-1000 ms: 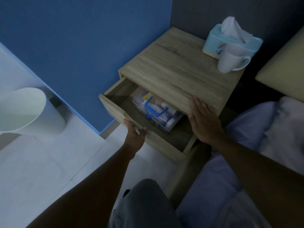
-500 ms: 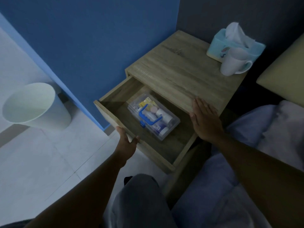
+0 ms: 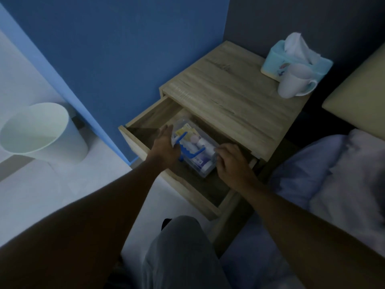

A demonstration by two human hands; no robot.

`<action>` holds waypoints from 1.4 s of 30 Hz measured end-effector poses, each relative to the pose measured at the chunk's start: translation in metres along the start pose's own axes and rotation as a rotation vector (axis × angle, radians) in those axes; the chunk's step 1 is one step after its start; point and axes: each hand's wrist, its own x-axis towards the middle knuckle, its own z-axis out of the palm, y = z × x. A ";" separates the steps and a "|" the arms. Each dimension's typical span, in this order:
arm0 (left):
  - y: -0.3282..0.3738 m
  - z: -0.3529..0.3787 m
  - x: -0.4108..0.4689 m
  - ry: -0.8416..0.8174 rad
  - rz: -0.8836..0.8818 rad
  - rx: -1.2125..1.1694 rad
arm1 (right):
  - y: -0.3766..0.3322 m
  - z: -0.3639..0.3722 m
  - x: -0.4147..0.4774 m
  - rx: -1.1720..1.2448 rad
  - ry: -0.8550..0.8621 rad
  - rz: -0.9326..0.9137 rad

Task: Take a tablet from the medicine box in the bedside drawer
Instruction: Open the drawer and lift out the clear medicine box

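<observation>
Nearest, the person's grey-clad knee (image 3: 179, 247) sits just below the pulled-out light wooden bedside drawer (image 3: 145, 119), whose front edge lies between the body and the work. Both hands are down inside it, either side of the clear plastic medicine box with a blue handle (image 3: 193, 149): the left hand (image 3: 166, 144) lies against the box's left end with fingers loosely spread, not clenched, while the right hand (image 3: 231, 161) curls over the right end — whether those fingers have actually closed on the box, I cannot tell. The step in hand looks like getting hold of the box; next it likely needs lifting clear or unlatching where it lies, so a tablet can be reached. Room is tight — the overhanging wooden surface (image 3: 233, 97) of the bedside cabinet shades the drawer's back half, so a lift should come forward and up. Farther off, a white mug (image 3: 293, 84) and a pale blue tissue box (image 3: 291, 59) stand touching at the back right corner, well apart from the hands. A white waste bin (image 3: 41, 130) stands on the floor to the left.
</observation>
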 end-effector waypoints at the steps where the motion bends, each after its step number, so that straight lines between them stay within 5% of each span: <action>1: -0.001 -0.001 0.009 -0.010 -0.013 0.008 | -0.008 0.008 0.002 0.001 0.020 0.051; 7: -0.017 0.011 0.062 -0.006 -0.131 -0.053 | -0.020 0.045 0.035 0.330 0.009 0.728; 15: -0.029 0.004 0.074 -0.021 -0.220 -0.220 | -0.018 0.043 0.040 0.627 0.146 0.906; 22: -0.004 -0.038 0.056 0.009 -0.293 -0.191 | -0.043 0.006 0.036 0.769 0.151 0.838; 30: 0.059 -0.080 0.056 0.433 -0.083 -0.077 | -0.044 -0.059 0.066 1.115 0.185 0.713; 42: 0.089 -0.077 0.151 0.351 -0.040 -0.137 | -0.004 -0.108 0.171 0.890 0.188 0.685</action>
